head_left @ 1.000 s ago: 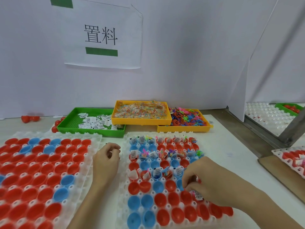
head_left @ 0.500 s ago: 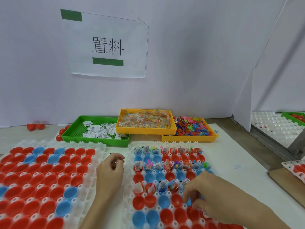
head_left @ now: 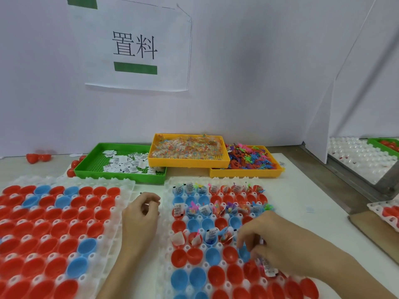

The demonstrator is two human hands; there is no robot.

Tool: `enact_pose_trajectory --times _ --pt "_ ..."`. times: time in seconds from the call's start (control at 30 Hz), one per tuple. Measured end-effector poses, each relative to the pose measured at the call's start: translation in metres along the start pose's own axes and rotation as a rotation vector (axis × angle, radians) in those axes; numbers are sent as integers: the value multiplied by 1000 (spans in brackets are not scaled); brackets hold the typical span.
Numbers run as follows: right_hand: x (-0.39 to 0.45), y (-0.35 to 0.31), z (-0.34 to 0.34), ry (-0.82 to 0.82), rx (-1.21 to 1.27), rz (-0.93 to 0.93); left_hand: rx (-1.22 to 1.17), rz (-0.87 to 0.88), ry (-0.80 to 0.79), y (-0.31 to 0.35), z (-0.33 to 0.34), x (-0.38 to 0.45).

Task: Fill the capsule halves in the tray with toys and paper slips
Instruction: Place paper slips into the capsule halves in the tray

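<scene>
The white capsule tray (head_left: 168,187) in front of me holds red and blue capsule halves. Its far rows carry paper slips and small coloured toys; a blue half (head_left: 212,255) and the other near ones are bare. My right hand (head_left: 272,244) hovers over the tray's right middle with its fingers curled down. A printed slip (head_left: 268,269) and a bit of pink toy stick out under its palm. My left hand (head_left: 140,214) rests between the two trays, fingers curled against the thumb; only a dark corner shows at its top.
A second white tray (head_left: 124,214) of bare red and blue halves lies at the left. Behind stand a green tray (head_left: 121,179) of paper slips, an orange tray (head_left: 187,163) of bagged toys and another orange tray (head_left: 246,173) of loose coloured toys. More trays sit at the far right.
My right hand has slid a little nearer and lower over the tray. The left hand keeps its place and pose. My view has shifted slightly.
</scene>
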State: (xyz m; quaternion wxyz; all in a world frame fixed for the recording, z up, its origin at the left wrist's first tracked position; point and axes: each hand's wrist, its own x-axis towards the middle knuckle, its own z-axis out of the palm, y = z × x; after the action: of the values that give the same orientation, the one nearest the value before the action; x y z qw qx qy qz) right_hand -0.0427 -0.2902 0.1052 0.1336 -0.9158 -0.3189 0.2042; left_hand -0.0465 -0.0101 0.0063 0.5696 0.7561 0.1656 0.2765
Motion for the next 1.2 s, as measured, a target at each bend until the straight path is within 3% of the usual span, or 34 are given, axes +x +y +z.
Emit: enact_pose_trajectory --times 0.23,0.47,0.8,0.9,1.03,1.2 --pt "16 5 -25 189 -22 -38 32 -18 6 -1 2 0" --pt "122 12 -77 471 99 -45 52 -46 10 1 2 -1" --pt "263 16 -90 543 139 117 116 -35 22 -8 5 5" --pt "282 16 -82 604 118 145 110 -41 38 -11 5 7" --pt "294 19 -78 566 91 184 106 -35 50 -16 6 11" --pt "293 23 -82 665 161 134 114 -11 52 -15 6 13"
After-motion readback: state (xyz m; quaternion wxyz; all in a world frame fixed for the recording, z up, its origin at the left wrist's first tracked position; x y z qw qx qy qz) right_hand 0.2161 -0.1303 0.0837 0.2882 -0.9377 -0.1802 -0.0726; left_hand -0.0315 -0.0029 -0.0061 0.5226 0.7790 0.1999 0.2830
